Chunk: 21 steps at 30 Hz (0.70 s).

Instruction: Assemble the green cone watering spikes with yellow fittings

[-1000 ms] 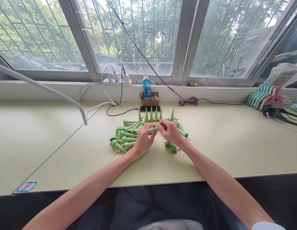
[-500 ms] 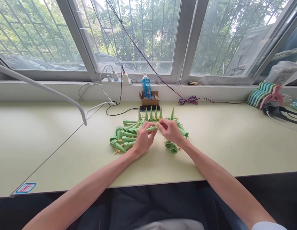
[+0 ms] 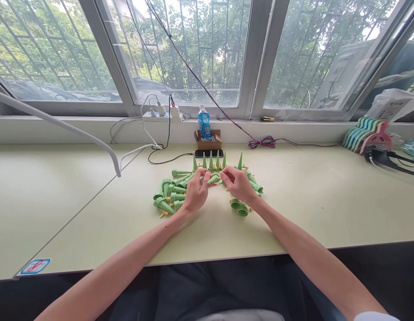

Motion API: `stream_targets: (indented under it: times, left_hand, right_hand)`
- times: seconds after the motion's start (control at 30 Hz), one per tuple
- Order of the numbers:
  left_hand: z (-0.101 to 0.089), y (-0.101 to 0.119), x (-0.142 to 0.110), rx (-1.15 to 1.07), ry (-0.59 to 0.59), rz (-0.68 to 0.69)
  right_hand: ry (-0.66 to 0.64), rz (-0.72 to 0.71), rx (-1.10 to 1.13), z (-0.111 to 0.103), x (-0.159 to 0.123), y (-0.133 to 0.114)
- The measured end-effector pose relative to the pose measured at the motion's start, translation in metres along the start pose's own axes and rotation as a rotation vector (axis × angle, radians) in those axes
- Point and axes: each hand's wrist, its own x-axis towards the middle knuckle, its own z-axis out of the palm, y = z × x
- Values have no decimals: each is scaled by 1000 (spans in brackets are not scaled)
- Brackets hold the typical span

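My left hand [image 3: 195, 193] and my right hand [image 3: 237, 183] meet over the middle of a pale green table [image 3: 313, 200]. Between their fingertips they pinch one green plastic cone [image 3: 213, 179], which lies sideways with its tip toward the right hand. To the left of the left hand lies a heap of green cones [image 3: 170, 192] with yellow stubs. Several cones [image 3: 210, 160] stand upright in a row just beyond the hands. More cones [image 3: 240, 207] lie by the right wrist.
Behind the row of cones stand a small cardboard box [image 3: 208, 139] and a blue-labelled bottle [image 3: 203, 121]. Cables and a power strip [image 3: 161, 114] lie on the window sill. A white tube [image 3: 63, 125] crosses the left side. Coloured items [image 3: 367, 131] sit at the far right.
The left hand has shifted slightly and its fingers have curled closer around the cone. The cone stays pinched between both hands. The camera has tilted a little.
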Motion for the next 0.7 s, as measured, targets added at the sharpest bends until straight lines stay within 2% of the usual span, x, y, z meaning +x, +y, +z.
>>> stream_targets:
  times: [0.1, 0.23, 0.3, 0.43, 0.7]
  left_hand:
    - [-1, 5, 0, -56, -47, -102]
    - [-3, 16, -3, -230, -194, -250]
    - [-3, 19, -4, -273, -223, -275]
    - [-5, 17, -6, -248, -221, -249]
    - [-7, 4, -9, -127, -218, -91]
  right_hand:
    - [-7, -14, 16, 1, -1, 0]
    - [-36, -40, 51, 2, -2, 0]
    - [-40, -45, 53, 2, -2, 0]
    - [-40, -36, 45, 2, -2, -1]
    - [-50, -32, 31, 2, -2, 0]
